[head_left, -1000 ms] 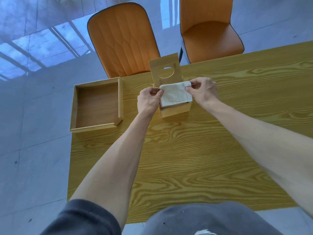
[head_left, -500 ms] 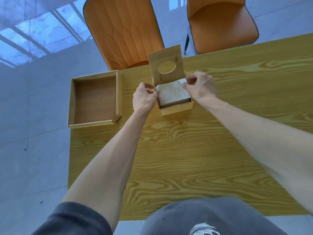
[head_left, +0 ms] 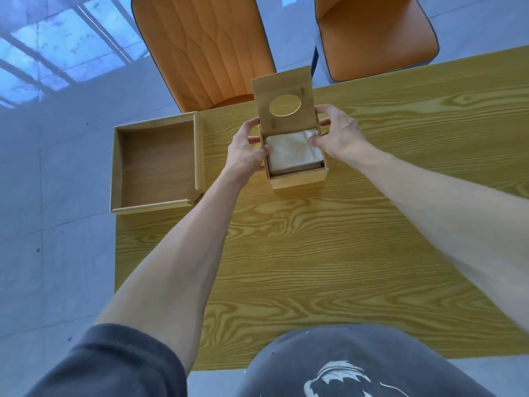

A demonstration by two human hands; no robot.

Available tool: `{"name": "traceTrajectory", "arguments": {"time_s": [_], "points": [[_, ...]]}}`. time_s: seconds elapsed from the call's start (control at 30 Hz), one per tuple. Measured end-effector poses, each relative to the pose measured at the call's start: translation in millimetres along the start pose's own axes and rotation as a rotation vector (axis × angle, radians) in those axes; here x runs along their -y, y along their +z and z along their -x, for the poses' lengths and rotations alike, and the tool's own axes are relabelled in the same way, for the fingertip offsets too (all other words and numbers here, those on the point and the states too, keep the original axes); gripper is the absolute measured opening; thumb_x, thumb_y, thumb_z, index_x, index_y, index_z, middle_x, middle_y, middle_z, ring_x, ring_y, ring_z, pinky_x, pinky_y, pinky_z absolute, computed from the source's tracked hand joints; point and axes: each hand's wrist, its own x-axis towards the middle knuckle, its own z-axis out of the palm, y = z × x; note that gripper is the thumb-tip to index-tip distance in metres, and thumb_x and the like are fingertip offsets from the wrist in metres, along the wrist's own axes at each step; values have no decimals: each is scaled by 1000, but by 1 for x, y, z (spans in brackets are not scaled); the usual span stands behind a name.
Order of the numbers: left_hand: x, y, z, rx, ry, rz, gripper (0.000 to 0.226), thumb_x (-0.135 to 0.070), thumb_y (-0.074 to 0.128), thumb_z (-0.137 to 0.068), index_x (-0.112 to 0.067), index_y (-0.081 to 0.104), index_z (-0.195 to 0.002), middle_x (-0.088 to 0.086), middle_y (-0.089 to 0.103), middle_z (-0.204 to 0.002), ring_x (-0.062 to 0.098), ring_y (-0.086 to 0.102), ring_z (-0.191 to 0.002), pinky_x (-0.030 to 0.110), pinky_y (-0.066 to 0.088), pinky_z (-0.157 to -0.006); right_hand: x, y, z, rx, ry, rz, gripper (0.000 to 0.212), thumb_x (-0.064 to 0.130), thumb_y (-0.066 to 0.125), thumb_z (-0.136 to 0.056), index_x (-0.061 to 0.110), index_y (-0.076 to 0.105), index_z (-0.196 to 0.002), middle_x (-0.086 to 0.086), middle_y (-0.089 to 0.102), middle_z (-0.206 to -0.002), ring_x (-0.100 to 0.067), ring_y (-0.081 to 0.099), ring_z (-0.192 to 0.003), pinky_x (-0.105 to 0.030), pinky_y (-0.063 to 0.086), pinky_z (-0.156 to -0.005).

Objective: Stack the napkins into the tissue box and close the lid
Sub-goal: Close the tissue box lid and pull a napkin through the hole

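Observation:
A small wooden tissue box (head_left: 297, 180) stands on the table near its far edge. Its hinged lid (head_left: 282, 83), with an oval hole, stands upright at the back. A stack of white napkins (head_left: 293, 153) lies flat inside the box, just below the rim. My left hand (head_left: 246, 153) is at the box's left side, thumb by the napkins' edge and forefinger up at the lid's left edge. My right hand (head_left: 337, 133) is at the right side, fingers touching the lid's right edge and thumb resting on the napkins' far right corner. Neither hand grips anything.
An open wooden tray (head_left: 156, 164) lies to the left of the box, overhanging the table's left edge. The yellow wood-grain table (head_left: 315, 253) stretches toward me. Two orange chairs (head_left: 206, 50) stand beyond the far edge.
The napkin held by both hands above the box now lies inside it, released. Both hands have shifted back to the lid's side edges. The lid still stands upright.

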Motion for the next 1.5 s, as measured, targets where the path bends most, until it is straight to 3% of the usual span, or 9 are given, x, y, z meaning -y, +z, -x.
{"name": "traceTrajectory", "arguments": {"time_s": [0.3, 0.63, 0.8, 0.87, 0.93, 1.07, 1.17, 1.3, 1.5], "points": [[-3, 1, -5, 6, -44, 54, 54, 2, 60, -93, -35, 50, -131, 1, 54, -123, 5, 58, -86, 22, 53, -51, -6, 1, 3, -20, -30, -20, 70, 19, 75, -83, 30, 40, -143, -4, 60, -133, -27, 61, -115, -47, 48, -101], [4, 2, 0, -25, 21, 46, 40, -6, 61, -95, -31, 50, -123, 3, 55, -127, 20, 59, -107, 38, 60, -71, -19, -2, 9, 22, -81, -115, 56, 26, 76, -84, 36, 43, -128, -2, 59, -132, -24, 68, -101, -49, 56, -89], [7, 1, 6, -8, -27, 141, 31, -9, 59, -96, -29, 55, -120, 3, 61, -122, 19, 62, -108, 41, 60, -78, -19, -8, 16, 88, -43, -270, 30, 40, 45, -101, 32, 52, -129, -5, 60, -134, -23, 61, -112, -47, 50, -99], [6, -1, 11, 18, -92, 223, 27, -15, 52, -99, -27, 58, -122, 0, 65, -112, 17, 65, -97, 40, 59, -83, -16, -12, 19, 99, -1, -371, 42, 55, 31, -101, 31, 59, -120, -6, 53, -142, -24, 51, -126, -54, 41, -108], [5, -5, 12, 54, -156, 312, 31, -31, 43, -100, -26, 60, -125, 3, 64, -122, 23, 63, -106, 48, 54, -93, -12, -16, 20, 127, 55, -454, 53, 70, 24, -94, 35, 61, -110, -8, 50, -146, -26, 49, -129, -59, 38, -108], [-1, -9, 12, 145, -206, 329, 67, -72, 35, -91, -27, 52, -137, 12, 50, -145, 39, 52, -126, 65, 44, -100, -5, -22, 15, 204, 188, -527, 79, 87, 40, -74, 28, 60, -123, -11, 53, -143, -32, 53, -125, -62, 42, -103], [-4, -11, 15, 167, -226, 329, 66, -72, 50, -85, -29, 53, -135, 11, 51, -145, 39, 54, -125, 65, 47, -97, -3, -26, 14, 238, 235, -564, 61, 76, 57, -73, 30, 63, -112, -9, 58, -137, -34, 58, -120, -57, 47, -100], [1, -17, 20, 165, -237, 334, 46, -54, 63, -86, -32, 58, -126, 6, 59, -129, 34, 61, -116, 57, 53, -94, -13, -29, 15, 260, 231, -581, 64, 54, 70, -77, 21, 57, -131, -8, 62, -132, -31, 65, -111, -52, 52, -97], [8, -15, 32, 133, -216, 306, 46, -44, 66, -89, -23, 57, -130, 4, 62, -122, 30, 64, -112, 54, 55, -93, -16, -33, 30, 270, 180, -536, 35, 36, 69, -88, 22, 62, -119, -5, 62, -129, -27, 64, -111, -48, 53, -96]]}}
